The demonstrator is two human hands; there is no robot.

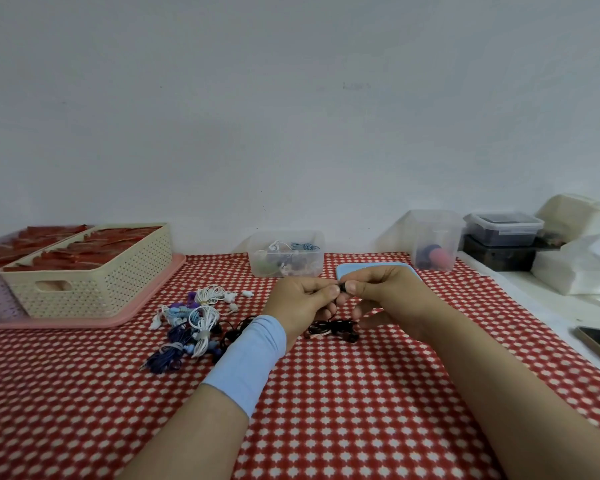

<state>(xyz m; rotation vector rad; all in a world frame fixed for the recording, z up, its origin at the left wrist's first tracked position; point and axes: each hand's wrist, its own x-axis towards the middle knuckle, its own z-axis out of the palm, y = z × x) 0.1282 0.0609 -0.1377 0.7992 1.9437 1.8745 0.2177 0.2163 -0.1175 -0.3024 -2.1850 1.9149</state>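
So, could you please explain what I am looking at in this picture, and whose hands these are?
There is no machine here: a person wears one wide-angle camera on the head, looking forward and down, so the two arms at the bottom are that person's own. The left hand, with a blue wristband, and the right hand together pinch a small black earbud; a black cord lies bunched below them on the red patterned tablecloth. To the left lies a pile of bundled earphones. Behind stand a clear tub of more earphones, a blue lid and a cream basket on a pink tray.
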